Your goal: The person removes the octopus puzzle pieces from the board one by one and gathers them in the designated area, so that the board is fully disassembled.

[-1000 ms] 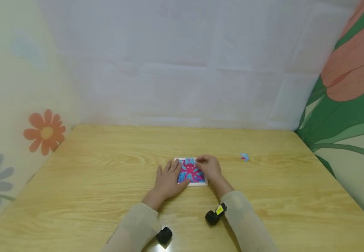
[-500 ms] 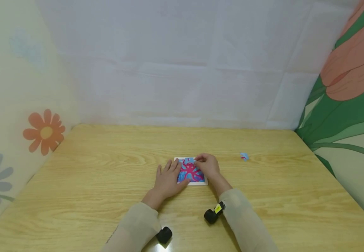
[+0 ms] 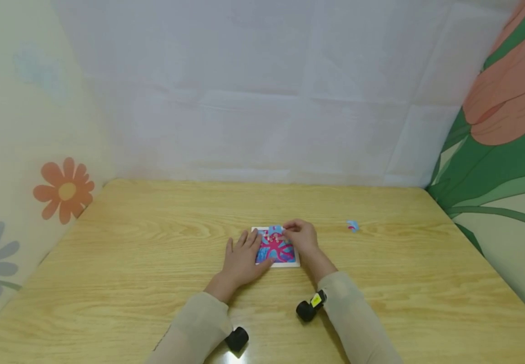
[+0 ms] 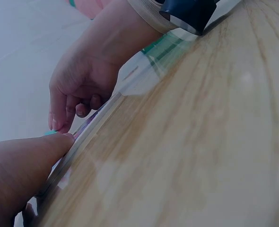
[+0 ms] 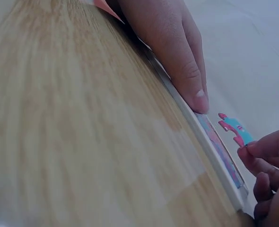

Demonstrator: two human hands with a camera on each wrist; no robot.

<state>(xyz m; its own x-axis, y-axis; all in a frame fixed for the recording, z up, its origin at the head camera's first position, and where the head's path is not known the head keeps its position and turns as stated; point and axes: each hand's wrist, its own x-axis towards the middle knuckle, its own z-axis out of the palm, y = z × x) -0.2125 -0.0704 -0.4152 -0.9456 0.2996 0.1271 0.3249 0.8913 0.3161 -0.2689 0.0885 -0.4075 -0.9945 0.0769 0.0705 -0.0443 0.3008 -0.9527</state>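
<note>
A white-framed puzzle (image 3: 277,253) with a pink octopus on blue lies flat on the wooden table. My left hand (image 3: 242,262) rests with spread, straight fingers on its left side, the thumb along the near edge. Above the board's upper part, my right hand (image 3: 302,238) pinches a blue and pink puzzle piece (image 3: 275,230) between thumb and forefinger. In the right wrist view this piece (image 5: 236,130) stands tilted, raised clear of the board, and the left thumb (image 5: 196,97) presses on the frame's edge. The left wrist view shows the right hand (image 4: 85,85) over the board's edge.
Another blue and pink piece (image 3: 352,226) lies on the table (image 3: 380,283) to the right of the board. A white cloth hangs behind the table, and flower-painted walls stand at both sides. Each wrist wears a black camera.
Along the board's upper edge, the piece in my right hand has come up off the picture, and that hand has shifted slightly upward. My left hand has stayed where it was.
</note>
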